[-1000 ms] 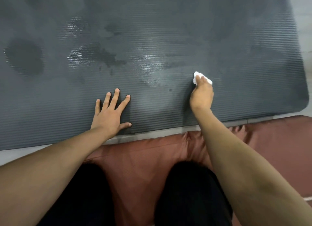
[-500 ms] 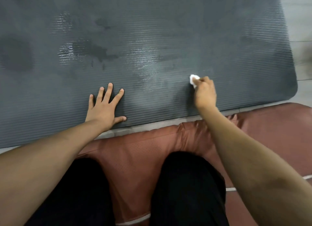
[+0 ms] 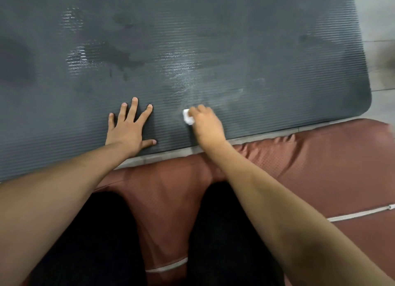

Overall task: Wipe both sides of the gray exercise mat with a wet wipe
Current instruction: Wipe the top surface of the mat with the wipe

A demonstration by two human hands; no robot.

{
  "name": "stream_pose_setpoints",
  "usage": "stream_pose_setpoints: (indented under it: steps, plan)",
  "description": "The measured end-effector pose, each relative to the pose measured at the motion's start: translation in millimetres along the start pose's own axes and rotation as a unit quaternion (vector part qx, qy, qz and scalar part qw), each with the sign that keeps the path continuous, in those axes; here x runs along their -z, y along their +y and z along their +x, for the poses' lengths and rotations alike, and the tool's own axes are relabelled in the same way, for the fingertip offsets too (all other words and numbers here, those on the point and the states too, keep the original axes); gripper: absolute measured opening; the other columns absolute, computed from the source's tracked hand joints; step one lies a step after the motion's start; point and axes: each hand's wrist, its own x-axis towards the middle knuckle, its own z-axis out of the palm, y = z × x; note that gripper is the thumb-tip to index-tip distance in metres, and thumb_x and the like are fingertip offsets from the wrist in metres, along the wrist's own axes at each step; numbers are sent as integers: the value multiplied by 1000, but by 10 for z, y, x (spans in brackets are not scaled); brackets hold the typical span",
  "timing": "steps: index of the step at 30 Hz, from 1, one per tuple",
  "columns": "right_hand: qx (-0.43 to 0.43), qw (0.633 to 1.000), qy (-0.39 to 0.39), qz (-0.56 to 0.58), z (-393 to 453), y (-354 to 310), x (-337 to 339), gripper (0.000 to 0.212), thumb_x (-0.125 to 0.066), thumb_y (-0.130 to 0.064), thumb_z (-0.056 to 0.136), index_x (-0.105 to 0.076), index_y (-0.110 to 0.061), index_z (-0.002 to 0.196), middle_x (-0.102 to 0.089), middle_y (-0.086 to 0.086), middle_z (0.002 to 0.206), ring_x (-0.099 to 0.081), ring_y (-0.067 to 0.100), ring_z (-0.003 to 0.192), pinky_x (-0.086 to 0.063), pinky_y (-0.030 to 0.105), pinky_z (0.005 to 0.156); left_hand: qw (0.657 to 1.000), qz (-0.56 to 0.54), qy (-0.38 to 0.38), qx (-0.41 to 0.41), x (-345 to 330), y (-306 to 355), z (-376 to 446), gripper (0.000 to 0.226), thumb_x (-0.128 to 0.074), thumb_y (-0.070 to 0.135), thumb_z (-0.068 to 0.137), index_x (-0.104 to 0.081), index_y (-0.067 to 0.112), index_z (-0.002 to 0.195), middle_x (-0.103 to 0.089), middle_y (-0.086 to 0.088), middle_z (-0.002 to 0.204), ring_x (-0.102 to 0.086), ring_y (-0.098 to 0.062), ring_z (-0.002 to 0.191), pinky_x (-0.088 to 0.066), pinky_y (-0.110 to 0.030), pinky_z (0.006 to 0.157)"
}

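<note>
The gray ribbed exercise mat (image 3: 256, 39) lies flat across the upper part of the view, with shiny wet streaks and darker damp patches on it. My left hand (image 3: 128, 128) presses flat on the mat near its front edge, fingers spread. Just to its right, my right hand (image 3: 206, 125) grips a small wadded white wet wipe (image 3: 188, 117) and holds it against the mat. Only the wipe's left end shows past my fingers. My right hand is motion-blurred.
A reddish-brown cushion (image 3: 320, 168) with a white zipper lies under my dark-trousered knees (image 3: 224, 232), against the mat's front edge. Pale tiled floor (image 3: 380, 18) shows past the mat's rounded right corner and in a thin strip along its front.
My right hand has swept the wipe leftward along the mat's front part, ending close to my left hand. The left hand stays planted. The view has shifted slightly.
</note>
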Motion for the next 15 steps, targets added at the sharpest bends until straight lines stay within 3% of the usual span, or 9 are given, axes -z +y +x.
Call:
stream_pose_setpoints:
  steps: [4,7,9,12,15]
  plan:
    - [-223,972,76,-9,-176,1095,281,20,-51,-5,87,-62,-12,103,-57,16,107,-55,39,99,-42,39,78,1000,-4,0,0,-5,9,-1,107,-64,69,85,8,43,160,23,-1,169,11,-32,157,-5,-60,125]
    - [-307,947,86,49,-185,1161,363,17,-52,-11,89,-66,-13,99,-60,18,104,-58,40,95,-41,37,77,1000,-2,-1,1,-17,10,4,108,-64,69,85,9,44,160,23,-1,169,12,-32,157,-4,-60,125]
    - [-291,953,66,48,-114,800,260,19,-51,-14,89,-66,-12,101,-62,17,103,-60,39,95,-44,38,78,1000,-3,1,0,-19,15,9,108,-64,69,85,9,44,160,23,-1,169,12,-32,157,-4,-60,125]
    - [-181,981,-32,62,-83,-129,-53,20,-52,-11,90,-64,-10,106,-62,16,106,-62,35,97,-47,37,78,1000,1,-2,6,-5,12,15,108,-65,68,84,8,43,160,22,-1,169,11,-33,157,-5,-60,124]
    - [-87,986,-110,87,-138,-798,-185,19,-54,-8,91,-60,-8,109,-56,15,112,-57,34,103,-46,39,82,1000,-12,-3,8,-7,22,17,108,-68,66,84,6,43,160,21,0,169,10,-32,157,-6,-61,124]
